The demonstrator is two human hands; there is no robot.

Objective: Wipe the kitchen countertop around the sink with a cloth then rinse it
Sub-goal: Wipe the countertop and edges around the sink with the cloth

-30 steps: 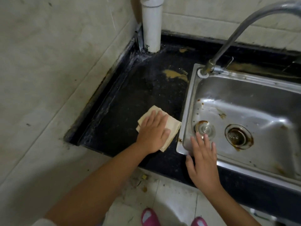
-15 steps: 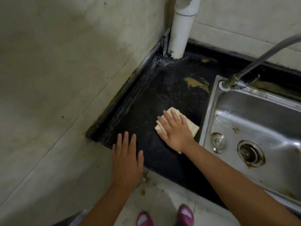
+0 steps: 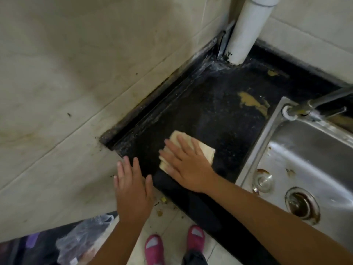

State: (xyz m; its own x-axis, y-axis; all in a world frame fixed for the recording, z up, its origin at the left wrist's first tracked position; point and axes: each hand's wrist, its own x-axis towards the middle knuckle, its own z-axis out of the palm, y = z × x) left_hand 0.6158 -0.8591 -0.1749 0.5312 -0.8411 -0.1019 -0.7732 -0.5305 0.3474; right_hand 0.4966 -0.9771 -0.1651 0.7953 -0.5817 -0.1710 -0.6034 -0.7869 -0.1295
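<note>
— Where's the cloth?

— The folded beige cloth (image 3: pixel 193 148) lies on the black tabletop (image 3: pixel 215 115), left of the steel sink (image 3: pixel 305 159), near the front edge.

— And the right hand?

— The right hand (image 3: pixel 188 165) lies flat on the cloth, fingers straight and spread, pressing it down; its grip is released, not clenched.

— The left?

— The left hand (image 3: pixel 133 190) is spread flat too, fingers straight, at the tabletop's front left corner beside the tiled wall (image 3: pixel 76 73), holding nothing.
</note>
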